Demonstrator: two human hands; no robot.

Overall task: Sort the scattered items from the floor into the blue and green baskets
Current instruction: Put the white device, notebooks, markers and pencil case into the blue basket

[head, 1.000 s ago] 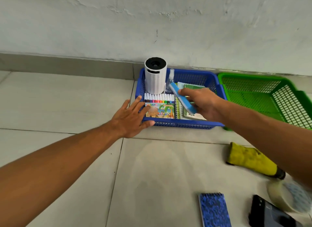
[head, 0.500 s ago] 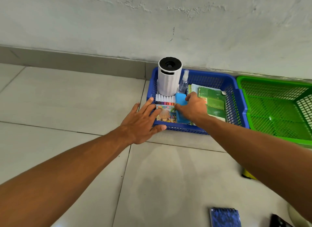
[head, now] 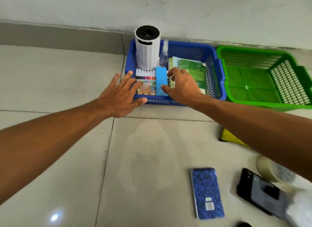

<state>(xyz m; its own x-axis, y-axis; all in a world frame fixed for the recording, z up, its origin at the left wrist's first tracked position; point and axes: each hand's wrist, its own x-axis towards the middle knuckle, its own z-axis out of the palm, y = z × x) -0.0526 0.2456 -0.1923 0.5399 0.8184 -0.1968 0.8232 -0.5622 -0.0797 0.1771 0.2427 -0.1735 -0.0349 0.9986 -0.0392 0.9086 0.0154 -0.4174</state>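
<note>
In the upper middle of the frame, the blue basket (head: 217, 71) is sitting on the floor (head: 67, 84) against the wall, with the green basket (head: 224, 71) touching its right side at the upper right. The left hand (head: 120, 95) is lying flat with its fingers spread apart over the blue basket's near left corner, pressing on the rim. The right hand (head: 181, 86) is reaching into the same basket, its thumb and fingers curling loosely beside a light blue box (head: 161, 81) that is lying between a pack of markers (head: 146, 78) and a spiral notebook (head: 192, 69); whether the fingers are gripping the box I cannot tell. A white cylinder (head: 147, 52) and a small clear spray bottle (head: 164, 52) are standing upright at the basket's back. At the lower right, a blue notepad (head: 206, 193), a black phone (head: 260, 193), a tape roll (head: 266, 169) and a yellow thing (head: 231, 138), partly hidden by the right arm, are lying on the floor.
</note>
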